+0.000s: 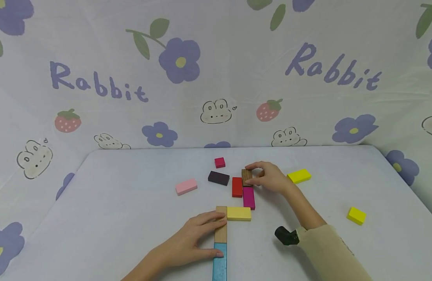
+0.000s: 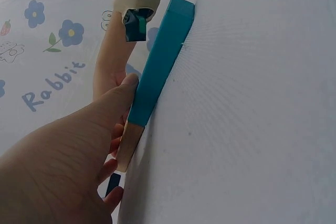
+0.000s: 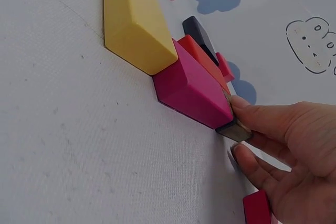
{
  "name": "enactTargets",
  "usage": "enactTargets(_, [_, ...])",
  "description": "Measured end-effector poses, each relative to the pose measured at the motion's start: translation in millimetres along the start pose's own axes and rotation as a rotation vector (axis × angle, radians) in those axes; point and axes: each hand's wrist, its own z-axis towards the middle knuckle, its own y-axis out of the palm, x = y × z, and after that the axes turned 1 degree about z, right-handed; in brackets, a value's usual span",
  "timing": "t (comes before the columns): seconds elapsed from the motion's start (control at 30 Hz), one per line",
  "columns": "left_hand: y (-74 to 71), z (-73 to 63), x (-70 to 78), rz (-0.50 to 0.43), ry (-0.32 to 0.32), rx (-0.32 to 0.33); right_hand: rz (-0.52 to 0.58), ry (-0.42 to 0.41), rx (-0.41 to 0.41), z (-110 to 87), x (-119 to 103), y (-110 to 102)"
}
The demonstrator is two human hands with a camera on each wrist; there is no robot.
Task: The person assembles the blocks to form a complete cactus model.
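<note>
My right hand (image 1: 270, 177) pinches a brown wood-grain block (image 1: 246, 177) between thumb and forefinger. That block sits at the far end of a magenta block (image 1: 249, 198), and a red block (image 1: 237, 187) lies along their left side. My left hand (image 1: 196, 238) rests with spread fingers against a tan block (image 1: 221, 233), its thumb on the blue block (image 1: 220, 261) that continues the line toward me. From the tan block's far end a pale yellow block (image 1: 239, 214) extends right. In the right wrist view the magenta block (image 3: 191, 87) meets the pale yellow block's corner.
Left of the red block lie a black block (image 1: 218, 178) and a pink block (image 1: 186, 187), with a small crimson block (image 1: 220, 162) behind. Two bright yellow blocks, a longer one (image 1: 299, 176) and a shorter one (image 1: 356, 216), lie to the right. A printed cloth (image 1: 216, 78) hangs behind.
</note>
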Motion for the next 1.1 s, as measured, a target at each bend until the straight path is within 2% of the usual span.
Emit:
enactTargets(0.9, [0.1,1.0,-0.4,-0.009,-0.019,-0.009,-0.02,-0.02,0.016,-2.4,0,2])
enactTargets(1.1, [0.1,1.0,-0.3,-0.014,-0.022,-0.011,0.023,-0.031,0.086,-11.6,-1,-4])
